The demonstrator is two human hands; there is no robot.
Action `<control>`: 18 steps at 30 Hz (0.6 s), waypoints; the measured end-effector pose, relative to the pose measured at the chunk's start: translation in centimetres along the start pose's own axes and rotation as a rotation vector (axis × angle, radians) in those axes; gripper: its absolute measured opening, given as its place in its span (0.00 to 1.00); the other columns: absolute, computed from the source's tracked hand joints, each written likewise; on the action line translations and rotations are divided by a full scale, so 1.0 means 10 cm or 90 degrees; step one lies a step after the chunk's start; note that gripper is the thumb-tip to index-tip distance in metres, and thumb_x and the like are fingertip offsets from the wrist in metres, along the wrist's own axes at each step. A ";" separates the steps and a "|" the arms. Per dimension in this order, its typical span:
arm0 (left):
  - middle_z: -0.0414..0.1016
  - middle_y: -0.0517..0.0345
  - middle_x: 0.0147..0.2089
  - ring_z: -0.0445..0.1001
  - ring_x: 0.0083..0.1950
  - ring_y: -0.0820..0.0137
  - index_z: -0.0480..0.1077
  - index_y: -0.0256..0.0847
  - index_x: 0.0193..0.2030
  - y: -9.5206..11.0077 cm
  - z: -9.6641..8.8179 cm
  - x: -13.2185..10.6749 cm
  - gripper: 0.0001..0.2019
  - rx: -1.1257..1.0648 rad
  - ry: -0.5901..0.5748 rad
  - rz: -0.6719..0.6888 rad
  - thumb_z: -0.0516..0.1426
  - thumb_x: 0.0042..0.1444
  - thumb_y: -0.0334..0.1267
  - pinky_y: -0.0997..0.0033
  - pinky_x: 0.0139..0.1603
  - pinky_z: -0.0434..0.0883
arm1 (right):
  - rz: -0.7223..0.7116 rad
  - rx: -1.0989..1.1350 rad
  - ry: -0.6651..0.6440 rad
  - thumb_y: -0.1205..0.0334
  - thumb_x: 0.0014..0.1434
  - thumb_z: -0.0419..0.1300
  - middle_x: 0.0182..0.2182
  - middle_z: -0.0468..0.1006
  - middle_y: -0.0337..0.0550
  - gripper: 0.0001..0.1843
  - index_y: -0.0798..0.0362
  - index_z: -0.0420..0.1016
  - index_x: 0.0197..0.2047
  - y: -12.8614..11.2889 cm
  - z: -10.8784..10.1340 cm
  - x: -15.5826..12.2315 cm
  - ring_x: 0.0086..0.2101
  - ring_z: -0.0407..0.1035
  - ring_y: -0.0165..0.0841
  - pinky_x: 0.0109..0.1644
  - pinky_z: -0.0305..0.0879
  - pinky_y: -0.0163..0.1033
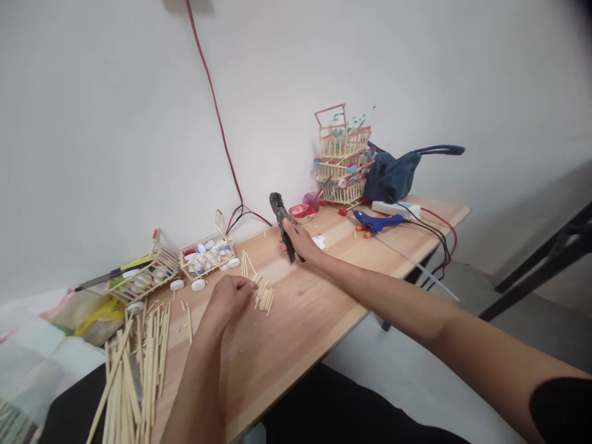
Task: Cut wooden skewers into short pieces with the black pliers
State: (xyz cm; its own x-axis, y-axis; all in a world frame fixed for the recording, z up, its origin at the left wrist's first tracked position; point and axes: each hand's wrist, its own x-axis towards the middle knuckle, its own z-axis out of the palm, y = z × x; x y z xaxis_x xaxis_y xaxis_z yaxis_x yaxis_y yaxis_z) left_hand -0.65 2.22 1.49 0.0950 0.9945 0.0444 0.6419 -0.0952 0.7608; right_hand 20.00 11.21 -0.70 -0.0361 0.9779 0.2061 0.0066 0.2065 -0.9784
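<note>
My right hand (300,242) is wrapped round the handles of dark pliers (280,213), whose head points up and away from me above the table. To its left, my left hand (231,298) is low over the tabletop with fingers pinched together. Its fingertips are at a small pile of short cut wooden sticks (264,297); whether one is between them is too small to tell. A few slightly longer sticks (245,264) lie just behind that pile.
Long wooden sticks (150,357) lie at the left. Behind them stand two small stick carts (208,256) (160,271) with bottle caps. Stacked stick carts (345,154), a red bowl (303,213), a blue glue gun (377,222), a power strip (396,209) and a blue bag (393,174) occupy the far right.
</note>
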 end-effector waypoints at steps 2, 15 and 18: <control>0.58 0.64 0.12 0.57 0.19 0.72 0.65 0.41 0.13 -0.01 -0.01 0.01 0.14 -0.008 -0.023 -0.009 0.57 0.43 0.46 0.73 0.21 0.51 | -0.014 0.001 -0.009 0.29 0.57 0.44 0.19 0.72 0.42 0.36 0.56 0.70 0.28 -0.01 0.07 0.03 0.20 0.67 0.28 0.23 0.65 0.31; 0.61 0.64 0.14 0.59 0.20 0.73 0.69 0.39 0.16 -0.13 0.02 0.07 0.14 0.075 0.022 -0.031 0.60 0.42 0.47 0.75 0.22 0.51 | -0.047 0.059 -0.017 0.30 0.58 0.43 0.20 0.72 0.42 0.36 0.56 0.70 0.29 0.15 -0.01 0.01 0.20 0.67 0.28 0.22 0.64 0.31; 0.62 0.64 0.15 0.59 0.20 0.74 0.70 0.38 0.17 -0.09 0.00 0.05 0.15 0.067 -0.008 -0.023 0.61 0.42 0.49 0.75 0.22 0.52 | -0.062 0.058 -0.012 0.30 0.58 0.44 0.20 0.72 0.42 0.36 0.57 0.71 0.28 0.14 -0.01 0.02 0.20 0.67 0.28 0.22 0.63 0.31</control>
State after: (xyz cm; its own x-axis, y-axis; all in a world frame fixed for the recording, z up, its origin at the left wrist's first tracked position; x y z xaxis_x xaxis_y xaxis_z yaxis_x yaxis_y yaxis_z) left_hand -1.11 2.82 0.84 0.0791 0.9968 0.0100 0.7212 -0.0642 0.6897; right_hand 20.15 11.67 -1.99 -0.0514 0.9525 0.3002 -0.0890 0.2950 -0.9513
